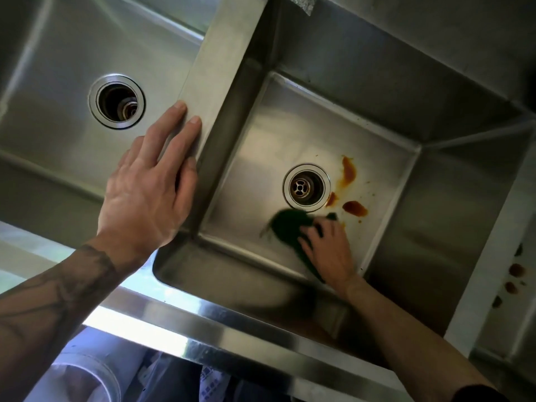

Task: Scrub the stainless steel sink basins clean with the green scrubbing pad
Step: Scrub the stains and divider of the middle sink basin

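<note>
Right hand (329, 250), fingers bent over the pad (285, 227), scrubs the right basin (261, 158), but stains (349, 171) beside the drain (306, 184) remain. Left hand (148, 192) rests straight-fingered on the divider (229, 68).

My left forearm (58, 291) is bare and carries dark line tattoos, with a denser dark band (95, 256) by the wrist, at seven o'clock from my left hand (148, 195). My right hand (330, 250) and right forearm (391, 323) are bare; a dark sleeve (478, 394) edge shows toward five o'clock.
</note>
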A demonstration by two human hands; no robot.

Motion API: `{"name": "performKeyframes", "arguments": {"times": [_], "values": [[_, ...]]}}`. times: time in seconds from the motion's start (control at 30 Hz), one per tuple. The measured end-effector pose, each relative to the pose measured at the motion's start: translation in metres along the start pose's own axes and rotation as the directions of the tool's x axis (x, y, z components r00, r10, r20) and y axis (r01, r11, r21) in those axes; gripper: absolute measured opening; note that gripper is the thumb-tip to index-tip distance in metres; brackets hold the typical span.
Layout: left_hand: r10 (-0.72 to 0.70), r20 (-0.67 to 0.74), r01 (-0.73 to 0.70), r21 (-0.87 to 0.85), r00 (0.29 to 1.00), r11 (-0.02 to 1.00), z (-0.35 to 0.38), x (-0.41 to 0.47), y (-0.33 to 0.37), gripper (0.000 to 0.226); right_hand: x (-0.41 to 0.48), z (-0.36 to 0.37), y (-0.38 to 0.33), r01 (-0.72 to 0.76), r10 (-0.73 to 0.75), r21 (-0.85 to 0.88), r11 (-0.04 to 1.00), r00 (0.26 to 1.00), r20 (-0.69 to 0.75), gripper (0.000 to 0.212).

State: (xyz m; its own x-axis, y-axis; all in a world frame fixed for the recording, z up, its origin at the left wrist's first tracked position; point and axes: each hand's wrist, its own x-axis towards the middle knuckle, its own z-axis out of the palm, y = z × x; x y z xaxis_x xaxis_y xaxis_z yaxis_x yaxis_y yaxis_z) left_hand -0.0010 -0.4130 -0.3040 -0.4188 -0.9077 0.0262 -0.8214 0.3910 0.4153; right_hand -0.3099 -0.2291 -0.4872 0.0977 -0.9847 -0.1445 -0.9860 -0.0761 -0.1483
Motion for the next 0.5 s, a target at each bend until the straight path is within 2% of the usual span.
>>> {"name": "performKeyframes", "arguments": {"times": [0.03,0.07,0.1,0.13,0.17,0.2,0.27,0.3,0.33,0.37,0.4,0.43,0.5], "values": [[-0.002,-0.004,0.002,0.001,1.000,1.000,0.000,0.000,0.000,0.051,0.012,-0.002,0.002,-0.181,0.183,0.025,0.983,0.981,-0.059,0.028],[-0.004,-0.011,0.004,0.006,1.000,1.000,0.001,0.001,0.001,0.051,0.025,-0.002,0.001,-0.341,0.345,0.055,0.939,0.932,-0.113,0.027],[-0.003,-0.018,0.003,0.012,1.000,1.000,0.001,0.001,0.000,0.050,0.035,-0.002,-0.004,-0.436,0.444,0.081,0.896,0.884,-0.145,0.026],[-0.001,-0.019,0.002,0.015,1.000,1.000,0.001,0.001,0.000,0.050,0.040,0.000,-0.011,-0.471,0.481,0.096,0.877,0.863,-0.153,0.026],[0.001,-0.018,-0.001,0.013,1.000,1.000,0.001,0.001,0.000,0.050,0.038,0.003,-0.019,-0.456,0.466,0.097,0.885,0.874,-0.140,0.028],[0.003,-0.016,-0.003,0.009,1.000,1.000,0.000,0.000,0.000,0.050,0.031,0.007,-0.028,-0.389,0.398,0.094,0.916,0.912,-0.103,0.030],[0.005,-0.013,-0.004,0.008,1.000,1.000,0.000,-0.001,-0.001,0.051,0.008,0.008,-0.036,-0.092,0.092,0.080,0.993,0.996,-0.005,0.034],[0.005,-0.012,-0.005,0.008,1.000,1.000,0.000,-0.001,0.000,0.051,-0.002,0.008,-0.033,0.067,-0.069,0.057,0.996,0.997,0.042,0.035],[0.007,-0.009,-0.007,0.009,1.000,1.000,0.000,-0.001,0.000,0.051,-0.005,0.007,-0.026,0.164,-0.167,0.039,0.986,0.983,0.079,0.035],[0.009,-0.008,-0.009,0.007,1.000,1.000,0.000,-0.001,0.000,0.051,-0.004,0.007,-0.020,0.172,-0.174,0.035,0.984,0.981,0.081,0.034],[0.010,-0.011,-0.010,0.008,1.000,1.000,0.001,0.000,0.000,0.051,0.003,0.005,-0.017,0.087,-0.089,0.044,0.995,0.995,0.054,0.033],[0.010,-0.017,-0.010,0.012,1.000,1.000,0.001,0.000,-0.001,0.051,0.015,0.004,-0.017,-0.078,0.078,0.060,0.995,0.997,-0.001,0.032],[0.014,-0.028,-0.013,0.022,1.000,1.000,0.002,0.000,-0.002,0.050,0.041,0.004,-0.030,-0.393,0.400,0.084,0.916,0.911,-0.096,0.030]]}}
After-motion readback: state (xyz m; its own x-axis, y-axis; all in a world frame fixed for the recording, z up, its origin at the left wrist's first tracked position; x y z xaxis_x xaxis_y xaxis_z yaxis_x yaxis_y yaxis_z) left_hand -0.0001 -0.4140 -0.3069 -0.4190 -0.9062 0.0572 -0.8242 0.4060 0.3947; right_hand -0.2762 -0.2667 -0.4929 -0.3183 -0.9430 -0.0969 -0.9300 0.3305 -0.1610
